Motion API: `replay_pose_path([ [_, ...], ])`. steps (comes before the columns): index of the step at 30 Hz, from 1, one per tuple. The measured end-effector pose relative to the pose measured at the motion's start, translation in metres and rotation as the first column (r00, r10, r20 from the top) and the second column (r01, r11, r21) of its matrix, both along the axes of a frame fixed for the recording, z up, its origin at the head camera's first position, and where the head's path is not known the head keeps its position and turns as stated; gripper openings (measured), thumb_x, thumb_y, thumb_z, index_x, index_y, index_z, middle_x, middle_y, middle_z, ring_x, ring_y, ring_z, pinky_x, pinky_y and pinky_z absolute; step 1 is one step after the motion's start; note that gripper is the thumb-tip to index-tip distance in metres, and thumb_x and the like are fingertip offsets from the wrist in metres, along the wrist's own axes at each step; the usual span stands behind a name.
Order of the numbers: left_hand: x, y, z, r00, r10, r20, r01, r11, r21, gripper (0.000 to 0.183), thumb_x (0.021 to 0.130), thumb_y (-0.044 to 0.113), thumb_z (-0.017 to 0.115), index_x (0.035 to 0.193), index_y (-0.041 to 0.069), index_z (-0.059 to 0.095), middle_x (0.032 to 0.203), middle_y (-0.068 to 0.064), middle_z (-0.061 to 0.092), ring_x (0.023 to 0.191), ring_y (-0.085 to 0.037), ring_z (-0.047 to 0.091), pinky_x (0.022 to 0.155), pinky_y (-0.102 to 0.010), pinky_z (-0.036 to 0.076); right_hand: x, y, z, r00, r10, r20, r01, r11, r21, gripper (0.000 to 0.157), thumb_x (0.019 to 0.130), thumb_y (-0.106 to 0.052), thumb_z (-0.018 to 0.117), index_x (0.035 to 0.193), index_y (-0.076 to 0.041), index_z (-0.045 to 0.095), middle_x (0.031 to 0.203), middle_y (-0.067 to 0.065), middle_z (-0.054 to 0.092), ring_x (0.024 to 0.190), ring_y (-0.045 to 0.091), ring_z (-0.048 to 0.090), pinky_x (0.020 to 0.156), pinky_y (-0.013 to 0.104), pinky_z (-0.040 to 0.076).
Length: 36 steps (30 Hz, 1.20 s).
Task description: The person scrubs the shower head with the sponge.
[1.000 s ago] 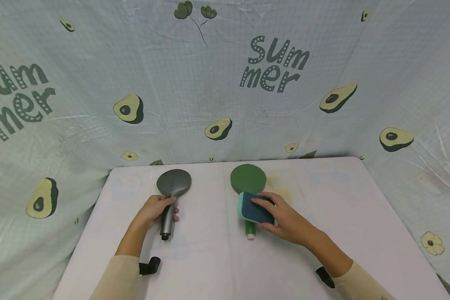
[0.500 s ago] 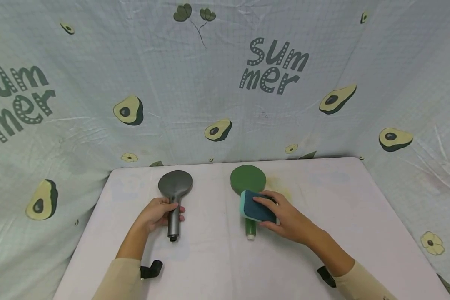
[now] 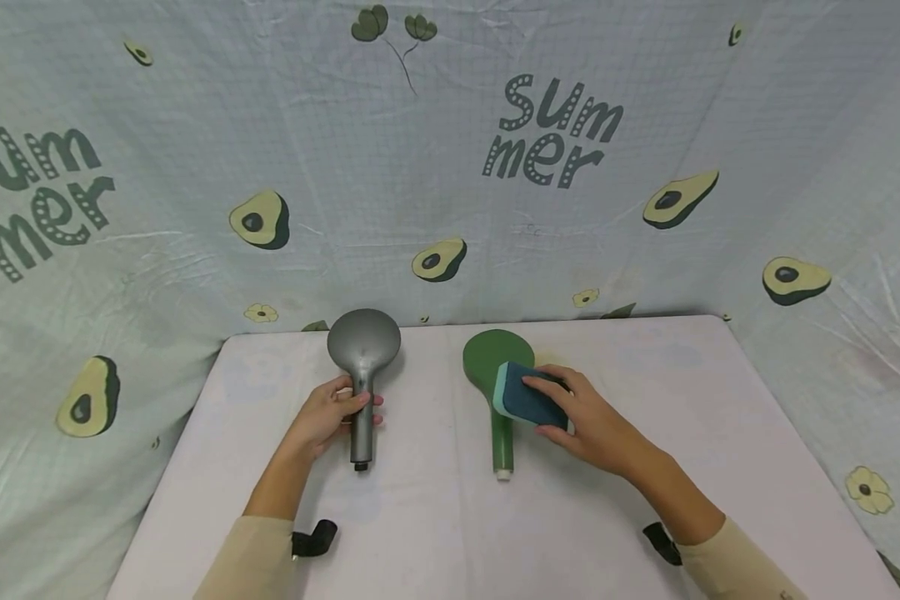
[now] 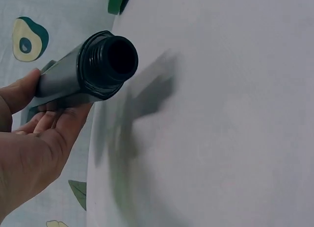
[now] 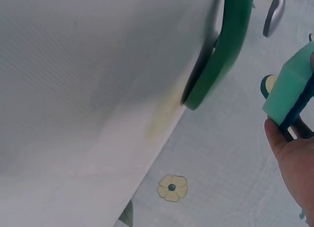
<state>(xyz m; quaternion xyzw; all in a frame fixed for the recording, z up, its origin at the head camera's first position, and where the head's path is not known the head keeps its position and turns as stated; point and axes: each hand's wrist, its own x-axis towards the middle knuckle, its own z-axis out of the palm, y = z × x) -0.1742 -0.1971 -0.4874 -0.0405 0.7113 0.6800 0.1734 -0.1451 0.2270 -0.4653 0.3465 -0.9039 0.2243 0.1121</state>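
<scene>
My left hand [image 3: 335, 414] grips the handle of a grey shower head [image 3: 363, 342], thumb on top and fingers wrapped beneath. In the left wrist view the threaded black end [image 4: 117, 59] of its handle points toward the camera, and its shadow falls on the table apart from it. My right hand [image 3: 588, 421] holds a sponge [image 3: 532, 395] with a dark blue face and a light teal body, pinched between thumb and fingers. Below and left of the sponge, a green shower head [image 3: 487, 354] lies on the table, its handle [image 3: 502, 442] toward me; the sponge overlaps it in the head view.
The white table [image 3: 435, 517] ends at a hanging sheet [image 3: 345, 150] printed with avocados and lettering. A yellowish stain [image 5: 164, 112] marks the cloth beside the green shower head. Black wrist-camera parts [image 3: 317, 538] show near both sleeves.
My left hand has raised the grey shower head and shifted it to the right. The sponge in my right hand has moved right and up, uncovering more of the green handle.
</scene>
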Motion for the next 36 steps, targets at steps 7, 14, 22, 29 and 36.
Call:
replay_pose_path([
  [7, 0.000, 0.018, 0.014, 0.997, -0.018, -0.077, 0.018, 1.000, -0.003, 0.048, 0.106, 0.009, 0.059, 0.149, -0.003, 0.042, 0.121, -0.019, 0.074, 0.093, -0.021, 0.078, 0.086, -0.037, 0.060, -0.008, 0.001, 0.011, 0.999, 0.001, -0.052, -0.001, 1.000, -0.006, 0.076, 0.088, -0.024, 0.085, 0.153, -0.017, 0.047, 0.154, 0.016, 0.043, 0.139, 0.033, 0.045, 0.104, 0.050, 0.053],
  [14, 0.002, 0.040, 0.026, 0.989, -0.032, -0.147, 0.027, 0.999, -0.035, 0.044, 0.103, 0.007, 0.062, 0.144, -0.002, 0.050, 0.121, -0.023, 0.073, 0.094, -0.024, 0.078, 0.087, -0.037, 0.060, -0.016, -0.002, 0.016, 0.994, 0.000, -0.111, -0.002, 1.000, -0.015, 0.074, 0.086, -0.021, 0.086, 0.151, -0.016, 0.051, 0.156, 0.017, 0.043, 0.140, 0.034, 0.044, 0.103, 0.051, 0.053],
  [22, 0.002, 0.076, 0.037, 0.974, -0.066, -0.216, 0.063, 0.998, -0.021, 0.041, 0.101, 0.002, 0.063, 0.140, -0.003, 0.054, 0.124, -0.029, 0.069, 0.095, -0.036, 0.077, 0.093, -0.042, 0.061, -0.020, -0.013, 0.019, 0.983, 0.052, -0.177, -0.052, 0.999, 0.001, 0.077, 0.081, -0.019, 0.089, 0.149, -0.019, 0.054, 0.158, 0.016, 0.043, 0.142, 0.034, 0.045, 0.108, 0.053, 0.050],
  [29, 0.002, 0.106, 0.039, 0.965, -0.119, -0.235, 0.133, 0.990, 0.045, 0.043, 0.101, 0.001, 0.064, 0.142, -0.004, 0.053, 0.129, -0.033, 0.065, 0.094, -0.034, 0.077, 0.092, -0.043, 0.061, -0.022, -0.022, 0.023, 0.957, 0.087, -0.278, -0.082, 0.996, 0.028, 0.061, 0.100, -0.050, 0.063, 0.150, -0.018, 0.053, 0.157, 0.016, 0.045, 0.140, 0.036, 0.049, 0.109, 0.053, 0.048],
  [36, 0.004, 0.127, 0.039, 0.944, -0.155, -0.290, 0.174, 0.984, 0.042, 0.040, 0.100, 0.001, 0.064, 0.139, -0.004, 0.054, 0.123, -0.028, 0.069, 0.098, -0.034, 0.076, 0.093, -0.042, 0.061, -0.027, -0.031, 0.036, 0.921, 0.108, -0.375, -0.099, 0.994, 0.043, 0.062, 0.104, -0.056, 0.044, 0.149, -0.016, 0.056, 0.155, 0.018, 0.048, 0.139, 0.035, 0.050, 0.110, 0.052, 0.049],
])
